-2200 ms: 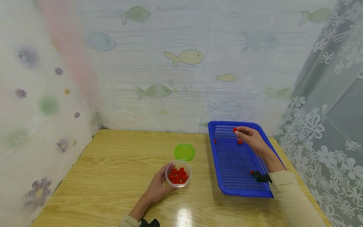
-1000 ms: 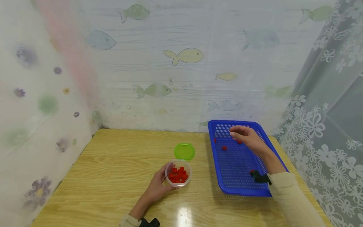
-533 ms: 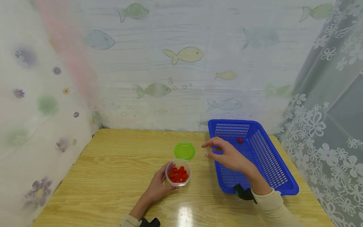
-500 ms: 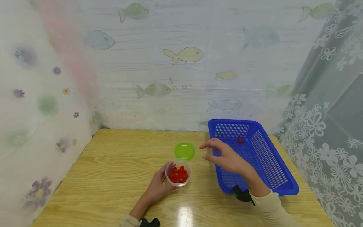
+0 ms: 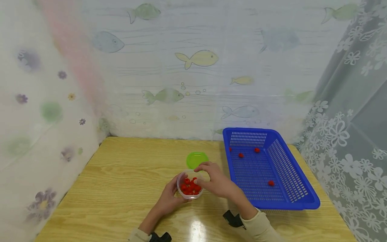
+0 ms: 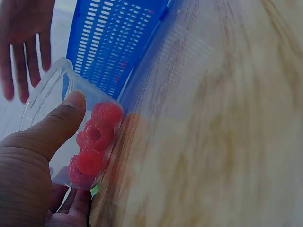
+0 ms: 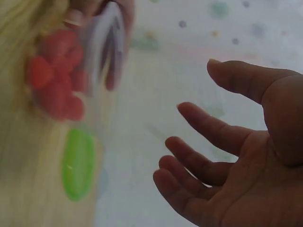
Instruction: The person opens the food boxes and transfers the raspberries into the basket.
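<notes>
My left hand [image 5: 170, 198] grips a small clear plastic tub [image 6: 52, 97] from its left side, thumb along the outer wall. Red raspberries [image 6: 96, 137] lie piled in the bottom of the tub. My right hand [image 5: 218, 181] hovers just over the tub's right rim in the head view. In the right wrist view its fingers [image 7: 213, 125] are spread and loosely bent, thumb apart, with nothing between them. To the right stands a blue perforated basket [image 5: 257, 202] with several raspberries [image 5: 271, 183] scattered on its floor.
A green round lid [image 5: 195, 159] lies flat on the wooden table [image 5: 136, 161] just behind the tub. At the back rises a curtain [image 5: 193, 77] printed with fish, and a lace curtain [image 5: 344, 161] hangs along the right side.
Earlier my right hand pinched a raspberry above the basket, then let it go there. It has since moved left and down to the tub. My left hand stays put.
</notes>
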Demonstrator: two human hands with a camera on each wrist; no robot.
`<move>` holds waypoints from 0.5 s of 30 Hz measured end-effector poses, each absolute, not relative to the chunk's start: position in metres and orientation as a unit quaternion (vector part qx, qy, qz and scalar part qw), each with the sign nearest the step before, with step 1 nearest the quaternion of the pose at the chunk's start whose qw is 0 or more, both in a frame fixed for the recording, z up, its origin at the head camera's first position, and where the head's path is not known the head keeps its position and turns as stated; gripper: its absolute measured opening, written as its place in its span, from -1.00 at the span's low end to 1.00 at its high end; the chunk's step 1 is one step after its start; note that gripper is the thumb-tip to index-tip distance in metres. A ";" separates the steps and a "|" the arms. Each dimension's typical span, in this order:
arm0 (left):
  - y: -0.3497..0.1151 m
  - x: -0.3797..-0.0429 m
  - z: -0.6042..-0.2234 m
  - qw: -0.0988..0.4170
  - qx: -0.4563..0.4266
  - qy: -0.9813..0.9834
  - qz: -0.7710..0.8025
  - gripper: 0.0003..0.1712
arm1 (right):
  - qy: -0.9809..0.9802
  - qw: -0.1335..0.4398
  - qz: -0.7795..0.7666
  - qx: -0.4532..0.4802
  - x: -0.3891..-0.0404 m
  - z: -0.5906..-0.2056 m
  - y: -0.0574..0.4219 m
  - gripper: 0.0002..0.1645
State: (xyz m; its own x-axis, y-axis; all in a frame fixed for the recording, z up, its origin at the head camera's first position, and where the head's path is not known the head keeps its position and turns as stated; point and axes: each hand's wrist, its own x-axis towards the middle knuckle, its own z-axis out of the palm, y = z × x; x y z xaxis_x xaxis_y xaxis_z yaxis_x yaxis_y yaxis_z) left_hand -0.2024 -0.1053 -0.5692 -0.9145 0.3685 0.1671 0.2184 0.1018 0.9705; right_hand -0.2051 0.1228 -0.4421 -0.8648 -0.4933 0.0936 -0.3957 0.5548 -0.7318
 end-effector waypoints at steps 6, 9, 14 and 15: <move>-0.105 -0.202 -0.569 0.056 0.202 0.742 0.637 0.08 | 0.884 0.064 -0.405 -0.225 -0.210 -0.470 0.107 -0.62; -0.106 -0.203 -0.570 0.055 0.203 0.744 0.635 0.08 | 0.882 0.060 -0.414 -0.215 -0.216 -0.484 0.102 -0.63; -0.106 -0.203 -0.569 0.056 0.204 0.740 0.639 0.09 | 0.867 0.067 -0.448 -0.208 -0.224 -0.502 0.094 -0.64; -0.106 -0.203 -0.569 0.056 0.203 0.738 0.640 0.09 | 0.864 0.070 -0.453 -0.207 -0.225 -0.504 0.092 -0.65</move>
State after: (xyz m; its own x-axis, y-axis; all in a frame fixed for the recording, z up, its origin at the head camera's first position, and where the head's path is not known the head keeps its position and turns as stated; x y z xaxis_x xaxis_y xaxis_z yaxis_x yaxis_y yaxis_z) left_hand -0.2027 -0.1057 -0.5691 -0.9110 0.3725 0.1772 0.2281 0.0971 0.9688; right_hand -0.2245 0.0921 -0.5041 -0.9044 -0.4214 0.0669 -0.2945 0.5030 -0.8126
